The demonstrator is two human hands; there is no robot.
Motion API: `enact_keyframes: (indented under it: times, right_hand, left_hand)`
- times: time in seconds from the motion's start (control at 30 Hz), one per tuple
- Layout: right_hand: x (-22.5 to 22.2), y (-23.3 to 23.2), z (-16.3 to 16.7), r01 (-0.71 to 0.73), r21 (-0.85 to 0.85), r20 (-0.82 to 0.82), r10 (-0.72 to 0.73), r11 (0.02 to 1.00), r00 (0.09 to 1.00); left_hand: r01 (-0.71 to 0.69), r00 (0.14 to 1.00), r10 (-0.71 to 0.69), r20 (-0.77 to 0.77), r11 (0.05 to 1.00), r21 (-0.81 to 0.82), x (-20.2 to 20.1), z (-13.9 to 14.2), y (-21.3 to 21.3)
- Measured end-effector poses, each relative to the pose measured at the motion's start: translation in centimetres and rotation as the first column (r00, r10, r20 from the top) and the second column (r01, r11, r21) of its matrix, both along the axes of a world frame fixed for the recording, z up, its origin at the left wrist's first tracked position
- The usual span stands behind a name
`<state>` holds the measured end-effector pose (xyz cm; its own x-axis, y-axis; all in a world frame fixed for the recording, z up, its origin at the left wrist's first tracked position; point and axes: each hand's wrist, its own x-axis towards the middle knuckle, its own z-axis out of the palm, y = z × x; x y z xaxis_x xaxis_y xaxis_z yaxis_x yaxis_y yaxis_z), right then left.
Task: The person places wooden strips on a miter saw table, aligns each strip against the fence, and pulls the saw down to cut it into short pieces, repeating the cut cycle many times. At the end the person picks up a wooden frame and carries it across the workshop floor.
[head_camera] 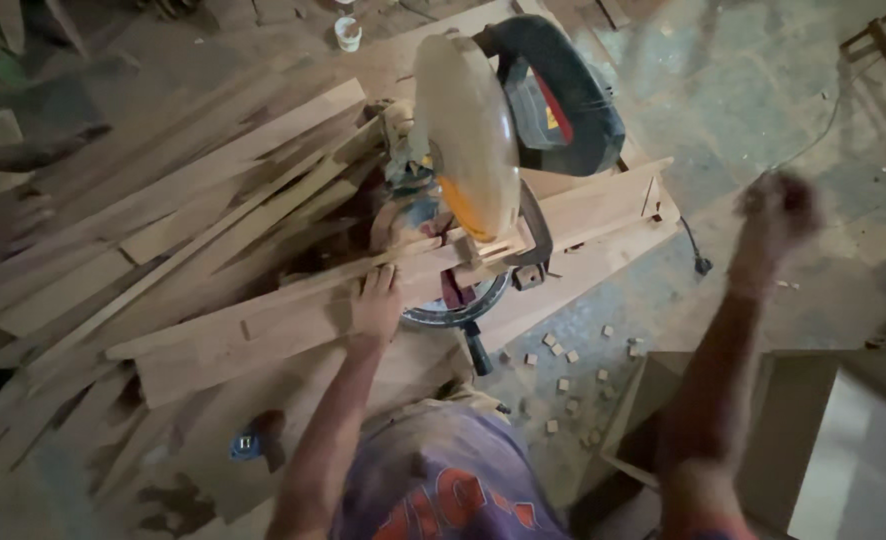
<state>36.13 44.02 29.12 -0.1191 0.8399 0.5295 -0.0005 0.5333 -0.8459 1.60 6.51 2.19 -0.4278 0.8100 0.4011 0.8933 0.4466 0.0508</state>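
Observation:
My left hand [378, 300] lies flat on a long wooden strip [293, 300] that runs under the blade guard of a mitre saw [483, 140]. The hand presses the strip against the saw's fence, just left of the blade. The saw has a pale round guard and a dark motor housing with a handle. My right hand [778, 215] is raised in the air to the right of the saw, blurred, with its fingers curled and apart from the saw. I cannot see anything in it.
A big pile of wooden boards and strips [163, 220] covers the bench to the left. Several small cut wood blocks [568, 365] lie on the concrete floor. A wooden box [803, 440] stands at the lower right. A white cup [347, 33] sits at the back.

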Motion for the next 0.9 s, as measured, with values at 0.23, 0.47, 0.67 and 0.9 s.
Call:
enact_keyframes:
  times: [0.23, 0.47, 0.67, 0.9]
  right_hand:
    - [-15.1, -6.9, 17.6, -0.494, 0.054, 0.392, 0.436, 0.868, 0.81]
    - [-26.8, -9.4, 16.7, -0.402, -0.48, 0.654, 0.623, 0.78, 0.429]
    - [-25.2, -9.4, 12.9, -0.311, -0.463, 0.7, 0.558, 0.83, 0.447]
    - [-16.1, -16.6, 5.8, -0.31, -0.326, 0.666, 0.449, 0.893, 0.595]
  left_hand:
    - [0.037, 0.998, -0.039, 0.055, 0.999, 0.036, 0.1, -0.8, -0.5]
    - [-0.059, 0.998, 0.061, -0.016, 0.995, 0.085, 0.7, -1.2, 0.2]
    - [-0.059, 0.998, 0.057, 0.024, 0.99, 0.132, 0.7, -2.1, 0.2]
    - [-0.018, 0.996, 0.008, 0.091, 0.994, 0.104, 0.9, -2.2, 0.1]
